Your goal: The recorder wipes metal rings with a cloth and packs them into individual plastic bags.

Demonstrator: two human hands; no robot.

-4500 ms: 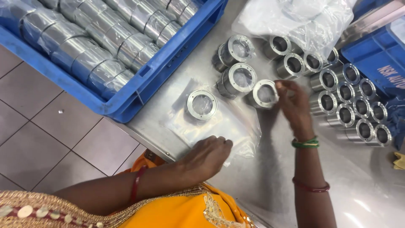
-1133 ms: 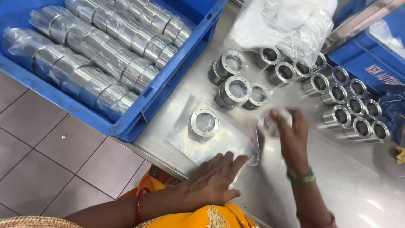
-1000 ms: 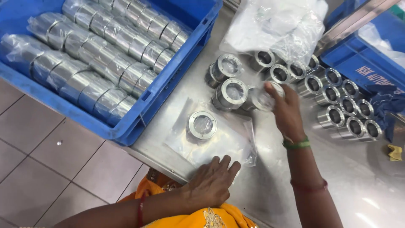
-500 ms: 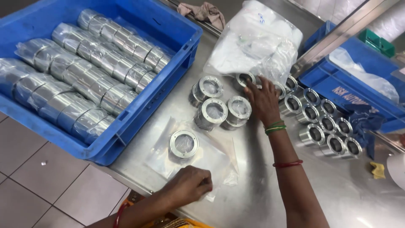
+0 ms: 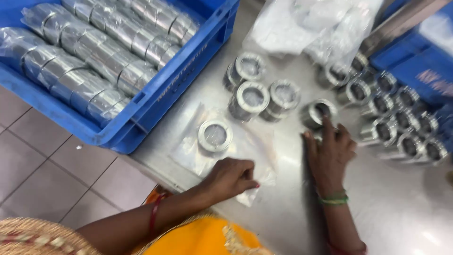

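My left hand [image 5: 231,177] pinches the near edge of a clear plastic bag [image 5: 257,146] that lies flat on the steel table. One short metal ring [image 5: 215,135] rests on that bag. My right hand [image 5: 330,151] reaches forward, its index finger hooked into the bore of another metal ring [image 5: 317,112] and its thumb at the ring's near side. This ring sits apart from the others, between a cluster of three rings [image 5: 257,92] and the rows on the right.
A blue crate [image 5: 188,71] of plastic-wrapped ring stacks stands at the left, overhanging the table edge. Several rings [image 5: 401,123] stand in rows at the right, beside another blue crate [image 5: 420,56]. Crumpled clear bags [image 5: 311,23] lie at the back. Tiled floor lies below.
My right hand has drawn back from the ring rows toward me with one ring under its fingers. My left hand stays on the bag's edge. The camera has moved closer.
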